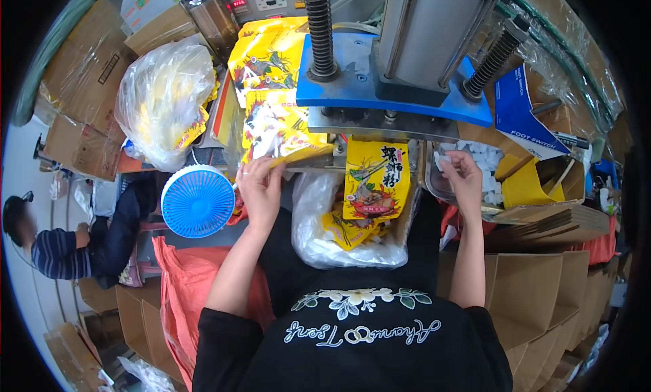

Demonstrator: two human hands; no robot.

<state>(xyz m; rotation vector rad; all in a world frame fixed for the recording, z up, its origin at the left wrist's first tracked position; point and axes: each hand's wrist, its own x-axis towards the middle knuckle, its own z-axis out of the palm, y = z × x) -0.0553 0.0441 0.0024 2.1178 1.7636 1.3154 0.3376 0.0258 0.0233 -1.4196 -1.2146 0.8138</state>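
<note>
My left hand (260, 189) is closed on the near edge of a yellow printed pouch (302, 153), at the front of a stack of similar pouches (268, 63). My right hand (463, 182) is pinched around a small white piece (444, 159), above a clear plastic tub (441, 182) of small white pieces (485, 163). Between the hands, another yellow pouch (377, 178) hangs below the metal plate of a blue press (400, 111). Its lower end reaches over a clear plastic bag (313, 236) on my lap, which holds more yellow pouches (349, 233).
A blue and white fan (198, 201) stands left of my left hand. Behind it sits a clear bag of yellow pouches (163, 100). Cardboard boxes (525, 290) and a red sack (196, 277) flank me. At far left, another person (64, 253) sits. A blue box (525, 114) lies right of the press.
</note>
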